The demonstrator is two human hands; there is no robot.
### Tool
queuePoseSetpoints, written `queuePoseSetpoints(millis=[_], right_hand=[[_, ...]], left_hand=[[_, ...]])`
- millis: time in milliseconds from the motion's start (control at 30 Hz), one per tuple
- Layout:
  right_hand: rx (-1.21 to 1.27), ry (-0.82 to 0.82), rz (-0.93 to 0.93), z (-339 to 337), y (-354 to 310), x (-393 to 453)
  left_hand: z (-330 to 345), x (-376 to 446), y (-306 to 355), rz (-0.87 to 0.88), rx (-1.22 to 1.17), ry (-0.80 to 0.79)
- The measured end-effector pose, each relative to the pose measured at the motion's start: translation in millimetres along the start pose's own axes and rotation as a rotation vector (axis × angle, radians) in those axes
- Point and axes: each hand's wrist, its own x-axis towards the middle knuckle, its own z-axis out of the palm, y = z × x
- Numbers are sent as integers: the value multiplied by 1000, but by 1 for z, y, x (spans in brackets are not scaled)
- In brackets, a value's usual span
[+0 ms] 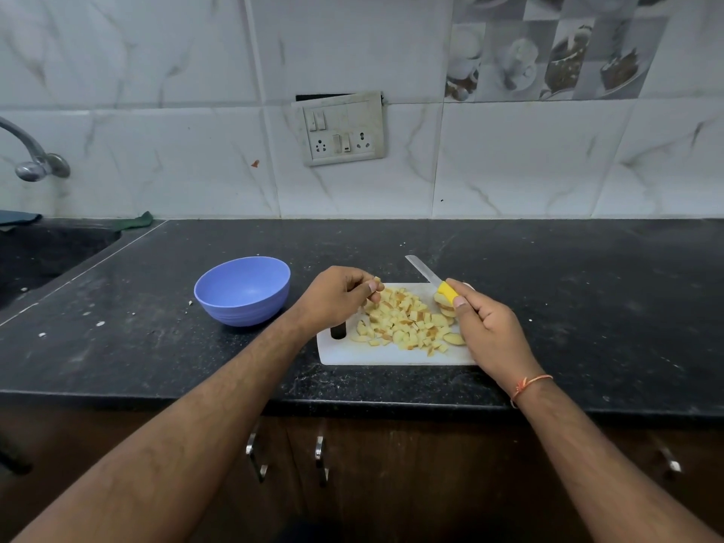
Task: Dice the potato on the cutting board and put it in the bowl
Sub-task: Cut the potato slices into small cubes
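I am seeing the diced potato [405, 321] lying heaped on the white cutting board [376, 356], with a few uncut slices [444, 303] at its right end. My left hand [337, 297] is pinching a piece in its curled fingers [374, 288] above the heap. My right hand [487, 331] is gripping the yellow-handled knife [433, 279], blade pointing away. The blue bowl [243, 291] is sitting on the dark counter [587, 288] just left of the board.
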Motion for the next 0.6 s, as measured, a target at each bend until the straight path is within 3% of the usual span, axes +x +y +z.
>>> queuePoseSetpoints(millis=[600], right_hand=[[-2, -4, -7, 0, 4, 2]], left_hand=[[-3, -2, 9, 210, 291, 28]])
